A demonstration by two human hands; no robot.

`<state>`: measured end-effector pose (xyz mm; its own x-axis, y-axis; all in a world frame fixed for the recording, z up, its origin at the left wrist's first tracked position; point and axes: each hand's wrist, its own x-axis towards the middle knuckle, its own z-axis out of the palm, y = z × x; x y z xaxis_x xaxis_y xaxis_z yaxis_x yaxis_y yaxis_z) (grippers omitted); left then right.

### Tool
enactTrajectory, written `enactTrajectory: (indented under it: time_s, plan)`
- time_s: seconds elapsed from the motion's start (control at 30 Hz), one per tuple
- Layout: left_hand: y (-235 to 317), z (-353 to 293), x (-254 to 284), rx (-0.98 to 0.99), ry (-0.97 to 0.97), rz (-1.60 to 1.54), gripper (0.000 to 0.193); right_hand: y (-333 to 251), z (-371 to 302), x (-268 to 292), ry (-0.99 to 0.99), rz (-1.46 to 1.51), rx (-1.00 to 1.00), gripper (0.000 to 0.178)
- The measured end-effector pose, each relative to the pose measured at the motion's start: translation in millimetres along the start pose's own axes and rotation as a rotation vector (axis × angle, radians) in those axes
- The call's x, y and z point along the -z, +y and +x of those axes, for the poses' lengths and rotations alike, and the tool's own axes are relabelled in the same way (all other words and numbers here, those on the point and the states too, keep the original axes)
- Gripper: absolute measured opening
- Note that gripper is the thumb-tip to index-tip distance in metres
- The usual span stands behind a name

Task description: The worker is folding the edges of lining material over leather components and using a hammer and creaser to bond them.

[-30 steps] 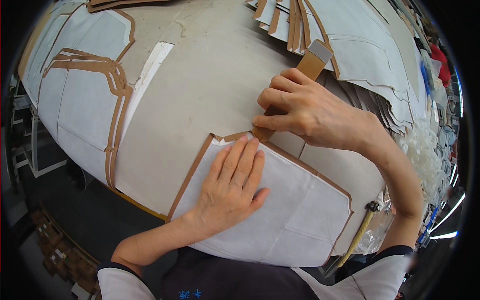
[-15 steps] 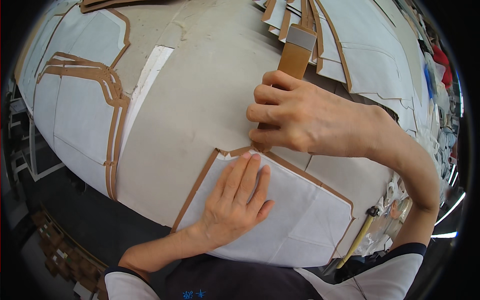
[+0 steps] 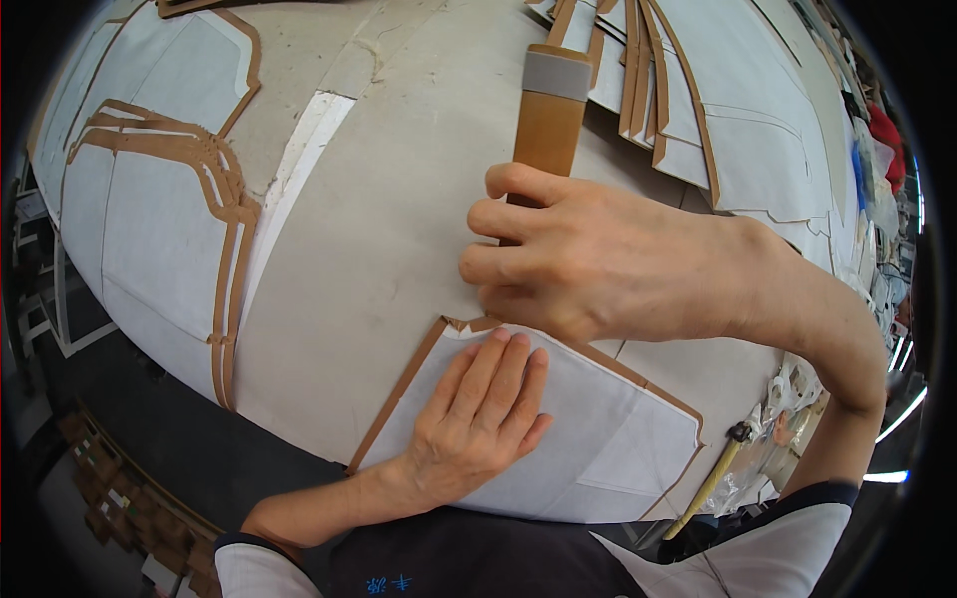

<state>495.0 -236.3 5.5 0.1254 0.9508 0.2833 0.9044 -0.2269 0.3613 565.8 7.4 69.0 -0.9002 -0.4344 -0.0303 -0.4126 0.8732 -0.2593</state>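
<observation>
A white panel (image 3: 608, 429) with folded brown edges lies in front of me at the near side of the table. My left hand (image 3: 474, 424) rests flat on it, open, fingers stretched toward its far edge. Just beyond that edge my right hand (image 3: 568, 254) is closed around a flat brown tool (image 3: 546, 130) with a grey band near its far end. The tool points away from me; its near end is hidden under the hand. At the panel's far left corner the brown edge strip (image 3: 457, 323) is bent and notched.
Stacked white panels with brown edges (image 3: 164, 239) lie at the left. More panels (image 3: 753, 130) fan out at the far right. A white strip (image 3: 299, 164) lies left of the middle. A yellow-handled tool (image 3: 710, 483) and clear plastic bags (image 3: 763, 463) are at the near right.
My right hand has shifted left and nearer to me, and the tool's far end has swung left. The panel and my left hand sit slightly lower in the picture.
</observation>
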Motion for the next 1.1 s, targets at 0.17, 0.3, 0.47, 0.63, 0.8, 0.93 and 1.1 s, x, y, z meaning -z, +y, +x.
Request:
enactTrajectory:
  time_s: [0.17, 0.3, 0.47, 0.63, 0.8, 0.93, 1.1]
  plan:
    - [1, -1, 0, -0.003, 0.018, 0.006, 0.049, 2, 14, 3, -0.087, 0.066, 0.060, 0.009]
    - [3, -3, -2, -0.002, 0.039, 0.028, 0.043, 0, 21, 7, -0.114, 0.025, 0.071, 0.011]
    - [-8, -10, 5, -0.060, 0.060, 0.022, 0.035, -19, -13, -2, 0.248, -0.179, -0.270, 0.012]
    - [-25, -9, 19, 0.004, -0.012, 0.041, 0.039, -93, -105, -20, 0.527, 0.006, -0.726, 0.042]
    - [-21, 3, 13, -0.081, -0.078, 0.045, 0.040, -150, -183, -79, 0.535, -0.172, -1.144, 0.044]
    - [-20, 10, 10, -0.122, -0.077, 0.019, 0.042, -204, -201, -87, 0.630, -0.425, -1.297, 0.047]
    - [-26, 1, 6, -0.129, -0.066, 0.006, 0.051, -337, -231, -135, 0.724, -0.378, -1.874, 0.047]
